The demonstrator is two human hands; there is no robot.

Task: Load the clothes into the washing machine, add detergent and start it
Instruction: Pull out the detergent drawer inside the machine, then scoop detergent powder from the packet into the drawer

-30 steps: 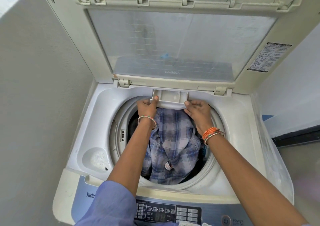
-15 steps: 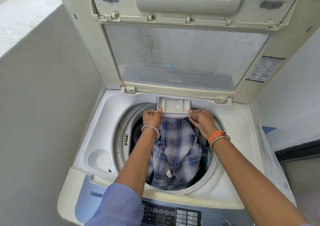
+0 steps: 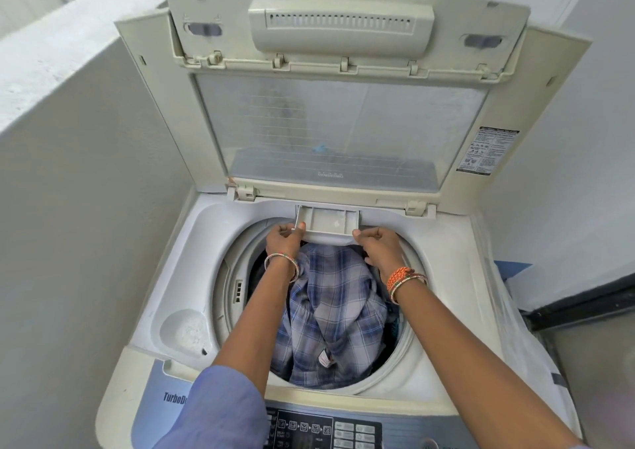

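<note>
Detergent drawer [image 3: 328, 221] sits part-open at the back rim of the washing machine [image 3: 443, 263] opening, over the checked shirt [image 3: 335, 314] in the drum — left hand [image 3: 284, 240] and right hand [image 3: 379, 247] pinch its 2 front corners — likely light, stiff plastic, slides best held at both corners.

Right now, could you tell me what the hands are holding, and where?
Both grip the detergent drawer by its front corners: left hand at one, right hand at the other.
</note>
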